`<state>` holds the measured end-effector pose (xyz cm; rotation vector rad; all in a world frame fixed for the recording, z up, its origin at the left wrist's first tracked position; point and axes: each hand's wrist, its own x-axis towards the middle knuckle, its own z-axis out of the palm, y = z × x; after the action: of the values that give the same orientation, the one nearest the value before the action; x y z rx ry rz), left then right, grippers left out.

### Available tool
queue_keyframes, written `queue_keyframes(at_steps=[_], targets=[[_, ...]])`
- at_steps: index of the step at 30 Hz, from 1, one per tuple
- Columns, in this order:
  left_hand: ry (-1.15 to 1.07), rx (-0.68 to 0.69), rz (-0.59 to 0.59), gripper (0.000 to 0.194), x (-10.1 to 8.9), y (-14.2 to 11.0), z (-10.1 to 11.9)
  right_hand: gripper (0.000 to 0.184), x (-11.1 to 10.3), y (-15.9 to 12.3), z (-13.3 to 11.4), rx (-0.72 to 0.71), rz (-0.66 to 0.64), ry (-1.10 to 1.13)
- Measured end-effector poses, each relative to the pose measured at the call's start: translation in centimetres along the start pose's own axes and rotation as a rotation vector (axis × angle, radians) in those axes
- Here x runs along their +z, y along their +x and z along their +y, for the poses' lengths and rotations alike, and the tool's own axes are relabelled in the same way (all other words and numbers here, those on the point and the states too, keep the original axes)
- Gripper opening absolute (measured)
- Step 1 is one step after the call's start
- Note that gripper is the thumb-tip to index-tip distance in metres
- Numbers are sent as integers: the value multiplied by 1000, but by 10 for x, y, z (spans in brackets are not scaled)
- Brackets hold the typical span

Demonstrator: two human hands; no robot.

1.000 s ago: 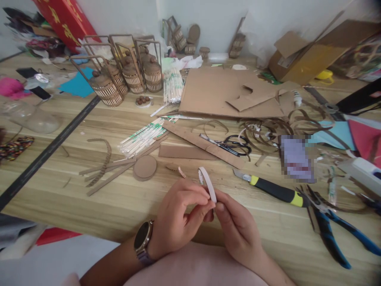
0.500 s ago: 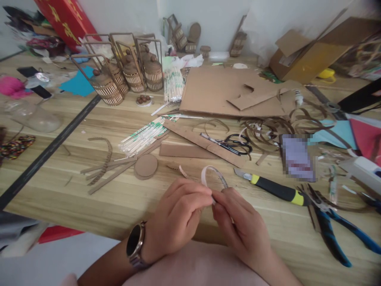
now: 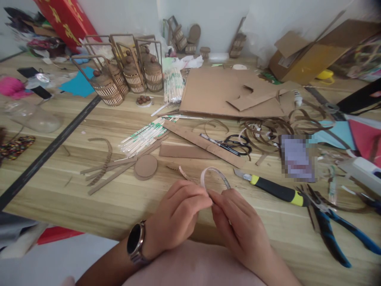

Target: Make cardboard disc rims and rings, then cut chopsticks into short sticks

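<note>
Pinching a narrow curled strip (image 3: 203, 177) between them, the left hand (image 3: 178, 214) and right hand (image 3: 241, 226) nearly met at the fingertips. The left fingers were together, closed on the strip where its left leg ran down into the grip; the left thumb was hidden, so its pressure could not be told. The right fingers were clamped on the strip too, its other leg running in behind their knuckles. Its loop stood up at twelve to one o'clock from the fingertips, just beyond them, probably held at both legs to govern the bend while the arch stayed free. A wristwatch (image 3: 135, 239) circled the left wrist. At two o'clock a utility knife (image 3: 275, 188) lay apart from the loop, blade toward ten and handle toward four, seemingly laid there for the right hand. Past it, near three, pliers (image 3: 326, 220) rested with handles spread. A cardboard disc (image 3: 145, 166) lay flat at ten, and scissors (image 3: 244, 145) sat at one, partly beside a long cardboard strip (image 3: 205, 143). Farther out, wrapped sticks (image 3: 143, 137) lay between ten and eleven, and a cardboard sheet (image 3: 208, 89) spread at twelve. Around eleven, lidded miniature baskets (image 3: 108, 90) stood grouped at the back, perhaps to leave working room in front.
</note>
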<state>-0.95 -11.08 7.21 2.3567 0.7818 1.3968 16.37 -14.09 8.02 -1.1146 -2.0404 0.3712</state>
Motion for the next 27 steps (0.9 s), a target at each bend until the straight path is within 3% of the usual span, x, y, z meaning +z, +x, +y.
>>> queue_keyframes(at_steps=[27], targets=[[-11,33,116,25,4,-4,1,38,4,-2,-4,20,12,17]])
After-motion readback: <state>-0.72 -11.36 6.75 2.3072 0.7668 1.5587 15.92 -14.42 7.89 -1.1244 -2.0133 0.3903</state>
